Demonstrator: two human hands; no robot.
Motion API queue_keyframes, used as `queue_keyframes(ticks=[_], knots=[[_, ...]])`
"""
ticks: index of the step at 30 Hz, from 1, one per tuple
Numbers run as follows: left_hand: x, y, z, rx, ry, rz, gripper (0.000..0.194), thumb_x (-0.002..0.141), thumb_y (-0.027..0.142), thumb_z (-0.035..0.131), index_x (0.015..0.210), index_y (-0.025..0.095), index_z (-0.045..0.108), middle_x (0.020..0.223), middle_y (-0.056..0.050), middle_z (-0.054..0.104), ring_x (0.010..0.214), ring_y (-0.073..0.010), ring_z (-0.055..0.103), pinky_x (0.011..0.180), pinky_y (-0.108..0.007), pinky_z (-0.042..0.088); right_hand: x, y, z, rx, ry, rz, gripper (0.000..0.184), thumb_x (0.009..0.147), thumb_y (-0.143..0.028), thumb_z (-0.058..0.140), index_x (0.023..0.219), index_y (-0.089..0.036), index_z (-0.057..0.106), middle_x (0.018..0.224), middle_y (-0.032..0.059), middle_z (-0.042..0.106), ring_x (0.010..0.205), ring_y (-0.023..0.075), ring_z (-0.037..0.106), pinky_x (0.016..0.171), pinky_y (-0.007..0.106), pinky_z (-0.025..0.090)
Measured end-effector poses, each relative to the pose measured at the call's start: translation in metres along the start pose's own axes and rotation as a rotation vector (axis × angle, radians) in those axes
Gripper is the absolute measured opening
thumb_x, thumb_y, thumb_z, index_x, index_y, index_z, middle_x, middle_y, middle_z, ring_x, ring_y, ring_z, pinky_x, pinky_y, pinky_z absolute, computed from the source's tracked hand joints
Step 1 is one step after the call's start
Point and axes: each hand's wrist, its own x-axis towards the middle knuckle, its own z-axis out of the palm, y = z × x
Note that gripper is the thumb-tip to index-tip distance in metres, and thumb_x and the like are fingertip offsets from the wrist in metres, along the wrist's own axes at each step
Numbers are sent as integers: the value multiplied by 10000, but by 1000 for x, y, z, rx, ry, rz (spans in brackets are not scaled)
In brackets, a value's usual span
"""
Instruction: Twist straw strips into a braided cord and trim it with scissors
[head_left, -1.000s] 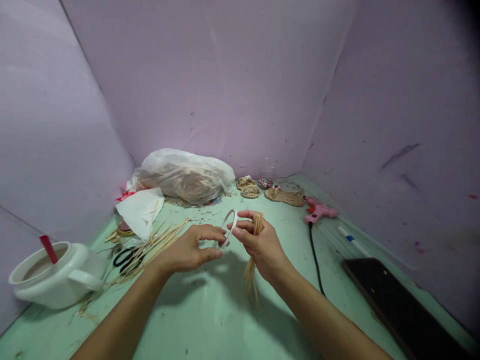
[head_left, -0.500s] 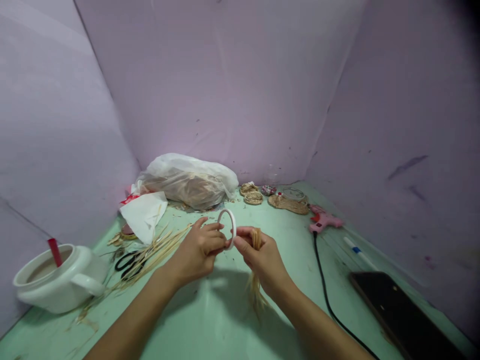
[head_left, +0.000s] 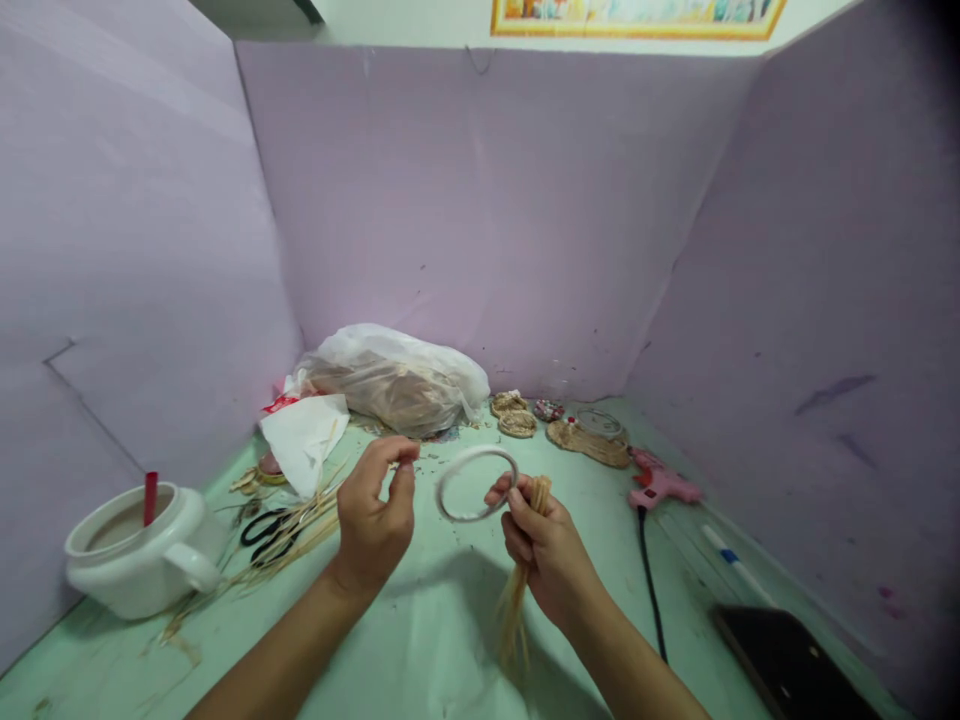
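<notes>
My right hand point(head_left: 551, 545) pinches a thin white ring point(head_left: 452, 512), like a bangle, between thumb and fingers. A folded bundle of straw-coloured fibre strands point(head_left: 514, 610) passes through the same hand, its loose ends hanging below. To the left of the ring, apart from it, my left hand point(head_left: 376, 515) is raised with fingers curled and thumb drawn close to the fingertips. Whatever lies between those fingertips, if anything, is too small to make out.
Left are a white pot point(head_left: 142, 570), black-handled scissors point(head_left: 270, 535) and loose straw strands point(head_left: 307, 535). A plastic bag point(head_left: 397, 385) lies at the back, beside woven pieces point(head_left: 517, 424). Right are a pink glue gun point(head_left: 664, 483), its black cord point(head_left: 651, 580), a pen point(head_left: 739, 565) and a phone point(head_left: 795, 665).
My left hand has let go of the ring and moved left and up. The ring has swung to face me more, still in my right hand. The camera has tilted upward.
</notes>
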Motion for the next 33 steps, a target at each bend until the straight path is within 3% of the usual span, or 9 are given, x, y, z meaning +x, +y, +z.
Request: queue_keyframes(ticks=[3,6,11,15,17,21,24,28,33], knots=[[4,8,0,-293,-217,-463,236,813,299,453,847,124,607,731,-57,609,580,-121,526,508,-231,403,3,2,-3,84,29,35,226,685,-313,675,785,-166,535,725,-21,603,323,-24,210,354,189,68],[3,14,5,-583,-477,-663,366,814,391,420,775,85,618,651,-66,597,457,-88,461,406,-203,302,6,5,-4,133,53,83,273,648,-316,707,797,-172,529,720,-36,596,312,-27,210,343,176,68],[0,27,10,-720,-582,-653,374,806,403,440,811,88,641,714,-76,604,488,-88,488,436,-201,322,6,9,-2,211,107,179,339,573,-318,746,783,-173,523,669,-56,580,303,-22,199,335,164,69],[1,34,10,-648,-629,-657,318,752,385,534,787,91,649,656,-49,584,459,-69,438,439,-198,309,5,13,0,164,125,198,356,574,-354,737,809,-161,552,498,-88,475,311,-4,182,341,168,66],[2,36,10,-575,-616,-664,279,706,364,586,749,94,642,629,-35,576,443,-60,405,429,-195,291,5,12,0,64,181,167,380,576,-357,733,857,-153,578,461,-89,446,319,10,211,343,173,84],[4,38,10,-451,-547,-676,207,659,311,612,626,107,617,522,8,522,435,-50,337,429,-191,245,2,-2,2,-90,343,24,398,576,-360,726,898,-162,600,599,-41,551,356,19,276,352,179,144],[5,41,10,-425,-573,-691,179,644,286,614,593,114,615,505,19,516,452,-52,329,446,-190,242,-4,-14,8,-145,216,8,329,622,-405,690,795,-134,617,589,-26,544,355,14,239,354,196,118],[5,45,9,-415,-637,-676,198,653,298,602,553,127,610,447,41,459,437,-54,302,452,-196,249,-13,-21,18,-134,21,90,306,690,-429,630,716,-125,601,389,-87,340,350,28,171,368,210,77],[3,47,7,-411,-731,-629,177,663,298,592,614,132,631,535,12,534,500,-81,380,499,-206,293,-13,-22,17,-220,48,89,318,696,-448,607,594,-153,552,370,-94,275,356,42,158,366,207,103]])
